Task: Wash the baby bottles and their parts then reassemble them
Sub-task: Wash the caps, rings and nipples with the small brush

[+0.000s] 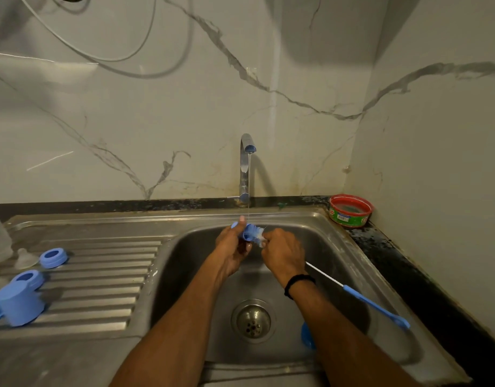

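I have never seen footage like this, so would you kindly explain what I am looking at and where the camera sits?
There is no machine here: one camera worn on a person's head looks down at their bare hands over a steel sink. Water runs from the tap. The left hand grips a blue bottle part, and the right hand grips a long brush whose bristles touch it. On the draining board to the left lie a blue ring, a blue cap and a clear teat. A red tub stands in the corner.
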### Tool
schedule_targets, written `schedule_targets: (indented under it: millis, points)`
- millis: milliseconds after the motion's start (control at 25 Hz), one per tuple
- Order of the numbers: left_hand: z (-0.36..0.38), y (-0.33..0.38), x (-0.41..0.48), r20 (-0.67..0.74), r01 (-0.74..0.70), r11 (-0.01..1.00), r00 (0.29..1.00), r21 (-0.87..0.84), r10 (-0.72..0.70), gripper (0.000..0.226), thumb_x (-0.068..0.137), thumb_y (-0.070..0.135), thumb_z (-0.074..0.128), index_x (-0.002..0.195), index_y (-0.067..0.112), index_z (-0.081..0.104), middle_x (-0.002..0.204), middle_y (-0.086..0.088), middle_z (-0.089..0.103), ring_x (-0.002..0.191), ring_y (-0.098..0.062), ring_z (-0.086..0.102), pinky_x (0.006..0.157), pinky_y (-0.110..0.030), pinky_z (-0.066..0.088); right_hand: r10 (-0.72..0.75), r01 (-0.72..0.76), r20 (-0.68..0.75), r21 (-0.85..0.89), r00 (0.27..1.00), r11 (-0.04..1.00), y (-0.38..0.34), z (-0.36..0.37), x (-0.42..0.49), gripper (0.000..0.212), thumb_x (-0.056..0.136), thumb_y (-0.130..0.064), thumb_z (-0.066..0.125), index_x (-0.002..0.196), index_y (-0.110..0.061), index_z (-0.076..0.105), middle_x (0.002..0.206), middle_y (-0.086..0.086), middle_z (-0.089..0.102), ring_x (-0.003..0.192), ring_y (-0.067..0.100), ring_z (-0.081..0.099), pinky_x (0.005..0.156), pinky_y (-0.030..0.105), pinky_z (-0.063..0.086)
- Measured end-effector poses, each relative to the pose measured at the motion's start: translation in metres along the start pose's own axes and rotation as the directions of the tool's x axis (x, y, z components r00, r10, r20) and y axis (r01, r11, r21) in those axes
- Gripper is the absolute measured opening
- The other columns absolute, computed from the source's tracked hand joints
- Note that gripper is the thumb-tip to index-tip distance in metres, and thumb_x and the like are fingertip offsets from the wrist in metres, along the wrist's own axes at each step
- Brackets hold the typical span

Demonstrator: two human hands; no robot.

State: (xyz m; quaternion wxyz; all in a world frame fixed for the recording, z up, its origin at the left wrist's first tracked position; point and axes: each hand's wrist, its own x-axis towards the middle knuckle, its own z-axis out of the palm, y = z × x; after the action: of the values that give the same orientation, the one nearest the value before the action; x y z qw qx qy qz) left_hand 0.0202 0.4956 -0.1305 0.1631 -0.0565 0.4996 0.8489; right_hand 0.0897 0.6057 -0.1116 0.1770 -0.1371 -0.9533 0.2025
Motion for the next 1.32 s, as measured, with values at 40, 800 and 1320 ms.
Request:
schedule_targets:
  millis: [40, 800, 1320]
  points:
    - [-0.002, 0.003, -0.001, 0.015, -0.005, 1.000, 1.000, 0.004, 0.005, 0.034, 0.096, 0.030, 0.066, 0.121, 0.007, 0.064, 0.118, -0.022, 0.069, 0.095, -0.026, 0.069, 0.069, -0.031, 0.060, 0.029, -0.028, -0.019, 0.031, 0.999, 0.999, 0.000, 0.001, 0.000, 0.024, 0.091, -0.026, 0.065, 0.113, -0.017, 0.068, 0.100, 0.003, 0.069, 0.090, 0.020, 0.065, 0.073, 0.028, 0.052]
    - [-0.002, 0.005, 0.007, -0.004, 0.017, 0.996, 1.000, 0.083, -0.017, 0.019, 0.101, 0.014, 0.057, 0.119, 0.010, 0.062, 0.115, -0.021, 0.068, 0.098, -0.031, 0.069, 0.082, -0.039, 0.058, 0.058, -0.058, 0.007, 0.103, 0.998, 0.993, 0.001, 0.000, -0.002, 0.017, 0.093, -0.030, 0.061, 0.097, -0.016, 0.069, 0.077, -0.003, 0.060, 0.068, 0.013, 0.057, 0.054, 0.022, 0.039]
    - [0.000, 0.007, 0.007, -0.068, 0.011, 0.993, 0.998, 0.118, -0.003, 0.036, 0.098, 0.017, 0.060, 0.131, 0.000, 0.059, 0.112, -0.022, 0.069, 0.101, -0.032, 0.069, 0.079, -0.038, 0.059, 0.065, -0.065, -0.002, 0.071, 0.998, 0.995, -0.003, -0.001, -0.003, 0.019, 0.092, -0.032, 0.062, 0.099, -0.015, 0.069, 0.079, -0.001, 0.061, 0.070, 0.015, 0.058, 0.054, 0.022, 0.045]
